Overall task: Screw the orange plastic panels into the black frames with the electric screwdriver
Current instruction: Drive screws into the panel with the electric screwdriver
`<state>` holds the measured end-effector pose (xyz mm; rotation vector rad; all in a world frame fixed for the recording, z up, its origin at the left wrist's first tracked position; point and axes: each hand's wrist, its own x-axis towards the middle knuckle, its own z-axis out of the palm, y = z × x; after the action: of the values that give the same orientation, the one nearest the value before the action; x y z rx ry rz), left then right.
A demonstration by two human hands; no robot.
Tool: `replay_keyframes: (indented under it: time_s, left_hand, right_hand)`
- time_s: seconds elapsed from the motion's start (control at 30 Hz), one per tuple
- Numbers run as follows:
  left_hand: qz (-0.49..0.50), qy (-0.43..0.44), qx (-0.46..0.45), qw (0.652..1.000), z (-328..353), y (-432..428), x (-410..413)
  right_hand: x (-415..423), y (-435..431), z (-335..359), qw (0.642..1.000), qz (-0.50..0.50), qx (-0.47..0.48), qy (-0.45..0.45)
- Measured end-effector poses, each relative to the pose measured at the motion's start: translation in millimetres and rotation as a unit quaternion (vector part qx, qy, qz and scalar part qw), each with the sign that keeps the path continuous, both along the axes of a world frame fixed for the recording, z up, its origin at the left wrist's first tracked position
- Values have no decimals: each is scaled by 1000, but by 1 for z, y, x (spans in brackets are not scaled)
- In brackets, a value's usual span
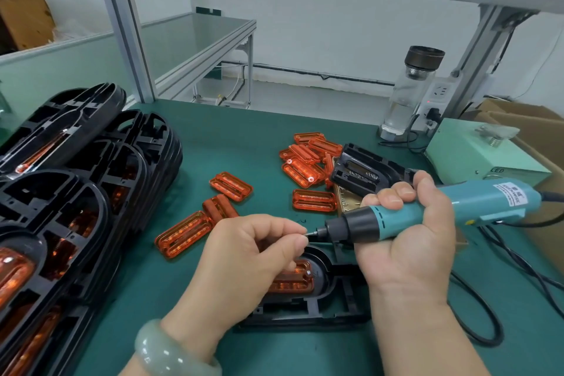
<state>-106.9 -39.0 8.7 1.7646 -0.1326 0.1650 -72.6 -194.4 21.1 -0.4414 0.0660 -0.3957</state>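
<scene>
Trouble ahead: the screw (306, 234) your left hand (253, 253) pinches at the screwdriver (476, 204) tip could drop if seated crooked; your right hand (409, 235) grips the tool.

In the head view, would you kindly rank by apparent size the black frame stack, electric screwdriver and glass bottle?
1. black frame stack
2. electric screwdriver
3. glass bottle; it stands farther back, so its true size against the screwdriver is unsure.

Black frame (320, 310): partly under left hand (244, 256), right hand (409, 241). Pinched item (306, 234) at electric screwdriver (488, 200) tip: too small to identify. Frame stack (61, 192): cut by left edge.
</scene>
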Motion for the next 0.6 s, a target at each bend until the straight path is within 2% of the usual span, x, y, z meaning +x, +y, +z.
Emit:
replay_keyframes:
  time_s: [0.13,0.2,0.37,0.5,0.6]
  left_hand:
    - [11,-72,112,991,-2,4,-1]
    - [9,-79,127,989,-3,6,-1]
    - [-12,-28,136,990,-6,22,5]
    - [-19,66,264,962,-12,50,8]
    - [-63,107,317,940,-17,51,9]
  right_hand:
    - [-2,5,0,999,4,-37,-32]
    - [-2,6,-1,997,4,-52,-48]
    - [-2,2,-2,997,1,-61,-38]
    - [1,-3,-2,997,-9,-74,-11]
    - [1,-5,-3,997,-8,-82,-7]
